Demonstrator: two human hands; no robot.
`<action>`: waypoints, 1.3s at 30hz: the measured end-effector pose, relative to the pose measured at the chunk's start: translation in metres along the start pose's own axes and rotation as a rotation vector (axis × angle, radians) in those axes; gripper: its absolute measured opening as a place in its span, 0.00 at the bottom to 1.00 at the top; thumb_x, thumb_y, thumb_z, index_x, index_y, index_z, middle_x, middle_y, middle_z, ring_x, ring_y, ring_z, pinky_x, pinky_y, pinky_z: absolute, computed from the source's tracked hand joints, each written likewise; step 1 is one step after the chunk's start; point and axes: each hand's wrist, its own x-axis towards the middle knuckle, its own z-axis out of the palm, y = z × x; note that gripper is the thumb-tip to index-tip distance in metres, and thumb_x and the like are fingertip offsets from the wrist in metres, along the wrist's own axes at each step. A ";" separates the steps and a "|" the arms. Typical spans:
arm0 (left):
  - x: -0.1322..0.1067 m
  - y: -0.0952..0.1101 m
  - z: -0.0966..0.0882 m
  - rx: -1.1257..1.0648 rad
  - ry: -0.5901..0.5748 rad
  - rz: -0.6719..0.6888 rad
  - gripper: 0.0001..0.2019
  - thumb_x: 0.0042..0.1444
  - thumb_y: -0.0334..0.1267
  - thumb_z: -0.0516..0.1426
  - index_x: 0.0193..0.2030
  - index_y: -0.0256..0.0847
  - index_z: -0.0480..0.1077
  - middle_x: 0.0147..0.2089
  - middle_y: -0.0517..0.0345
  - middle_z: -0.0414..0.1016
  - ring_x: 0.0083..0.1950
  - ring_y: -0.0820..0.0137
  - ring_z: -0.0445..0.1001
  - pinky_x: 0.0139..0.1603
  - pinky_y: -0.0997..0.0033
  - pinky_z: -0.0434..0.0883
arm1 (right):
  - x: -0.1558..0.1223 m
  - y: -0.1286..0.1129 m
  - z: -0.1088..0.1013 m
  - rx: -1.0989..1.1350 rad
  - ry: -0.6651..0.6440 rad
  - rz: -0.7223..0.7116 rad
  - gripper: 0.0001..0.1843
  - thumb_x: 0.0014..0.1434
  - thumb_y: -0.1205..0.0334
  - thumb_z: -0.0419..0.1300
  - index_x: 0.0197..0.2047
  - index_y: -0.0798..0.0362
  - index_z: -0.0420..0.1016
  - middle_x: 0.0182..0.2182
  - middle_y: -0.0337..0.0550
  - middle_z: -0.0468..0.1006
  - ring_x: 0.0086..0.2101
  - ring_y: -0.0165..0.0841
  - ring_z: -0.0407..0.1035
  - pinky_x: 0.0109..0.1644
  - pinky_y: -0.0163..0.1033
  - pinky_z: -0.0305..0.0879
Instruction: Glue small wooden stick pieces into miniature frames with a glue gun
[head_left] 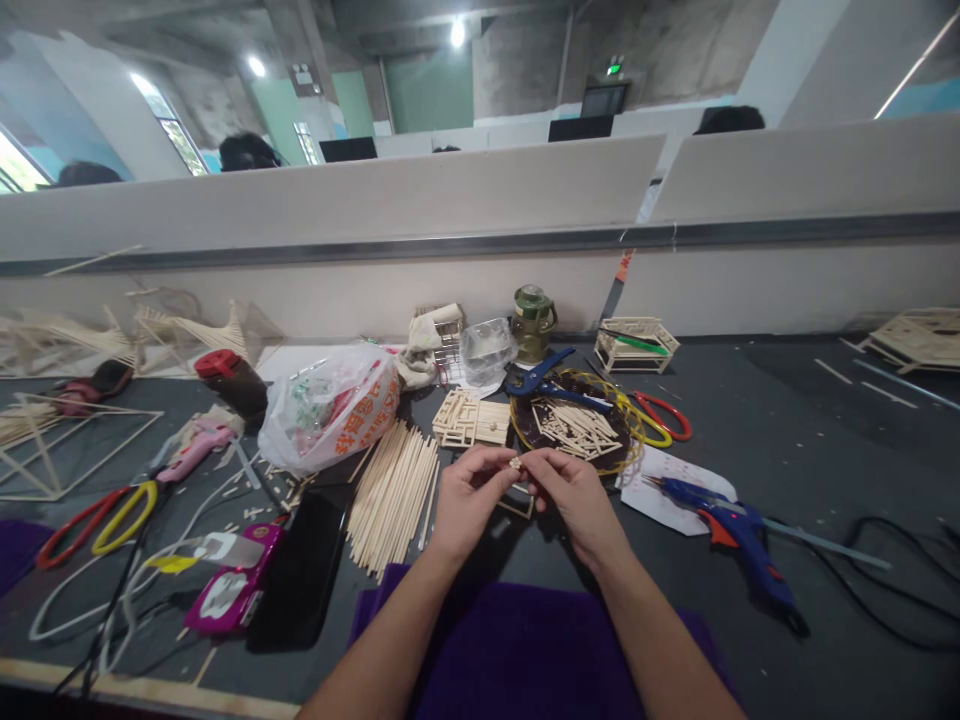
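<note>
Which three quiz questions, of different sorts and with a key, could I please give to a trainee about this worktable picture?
1. True or false: The blue glue gun lies to the right of the left hand and the right hand.
2. Fill in: Just right of the black phone lies a spread of pale ____.
3. Choose: What do both hands pinch? A) a green jar; B) a small pale piece; C) scissors.

Key: 1. true; 2. sticks; 3. B.

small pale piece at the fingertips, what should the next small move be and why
Probably a gentle squeeze on the small pale piece: the left hand and right hand meet at it, while the blue glue gun lies unheld to the right.
</note>
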 end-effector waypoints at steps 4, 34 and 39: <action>0.002 -0.001 -0.001 -0.217 -0.002 -0.148 0.11 0.48 0.39 0.66 0.38 0.38 0.77 0.37 0.54 0.78 0.35 0.72 0.74 0.37 0.74 0.70 | -0.001 -0.002 -0.001 -0.167 0.037 -0.164 0.14 0.56 0.52 0.62 0.42 0.51 0.77 0.33 0.42 0.77 0.30 0.32 0.69 0.28 0.33 0.64; -0.002 0.000 0.000 -0.275 -0.020 -0.126 0.11 0.48 0.38 0.65 0.38 0.38 0.77 0.36 0.54 0.77 0.35 0.72 0.73 0.41 0.70 0.71 | -0.005 -0.003 0.000 -0.221 0.075 -0.201 0.10 0.55 0.54 0.63 0.38 0.50 0.79 0.33 0.40 0.79 0.34 0.34 0.71 0.37 0.37 0.65; -0.001 0.000 -0.001 -0.247 -0.017 -0.128 0.12 0.47 0.39 0.66 0.38 0.38 0.78 0.35 0.54 0.78 0.34 0.71 0.73 0.40 0.70 0.71 | -0.005 -0.005 0.000 -0.201 0.083 -0.169 0.10 0.55 0.54 0.63 0.35 0.51 0.78 0.29 0.38 0.77 0.29 0.30 0.67 0.30 0.33 0.60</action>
